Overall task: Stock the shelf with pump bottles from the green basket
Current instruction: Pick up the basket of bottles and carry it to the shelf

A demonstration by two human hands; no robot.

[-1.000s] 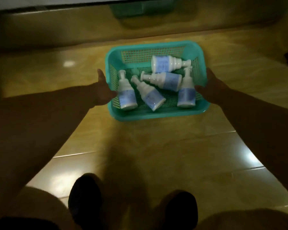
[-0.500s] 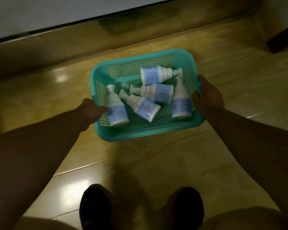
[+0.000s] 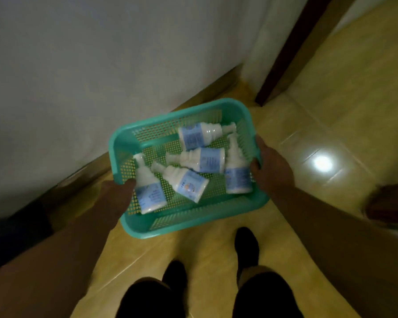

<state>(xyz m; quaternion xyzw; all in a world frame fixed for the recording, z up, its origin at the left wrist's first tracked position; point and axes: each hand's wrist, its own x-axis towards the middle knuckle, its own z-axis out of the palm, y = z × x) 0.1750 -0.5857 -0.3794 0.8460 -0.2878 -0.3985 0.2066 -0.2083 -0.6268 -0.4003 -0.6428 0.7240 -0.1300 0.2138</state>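
A green mesh basket (image 3: pixel 194 222) hangs in the air above the yellow tiled floor, held by both hands. My left hand (image 3: pixel 117 193) grips its left rim, thumb inside. My right hand (image 3: pixel 270 167) grips the right rim. Inside lie several white pump bottles with blue labels: one at the left (image 3: pixel 149 191), one slanting in the middle (image 3: pixel 184 183), one across the centre (image 3: pixel 202 160), one at the back (image 3: pixel 199 135) and one along the right side (image 3: pixel 237 177). No shelf is in view.
A pale wall (image 3: pixel 90 65) with a dark skirting runs along the left. A dark door frame (image 3: pixel 292 49) stands at the upper right. A dark object (image 3: pixel 391 203) sits at the right edge. My feet (image 3: pixel 246 246) are on the tiled floor (image 3: pixel 331 111) below the basket.
Both hands closed on the basket's sides and lifted it off the floor. The view has risen and turned, so the wall and door frame now show.
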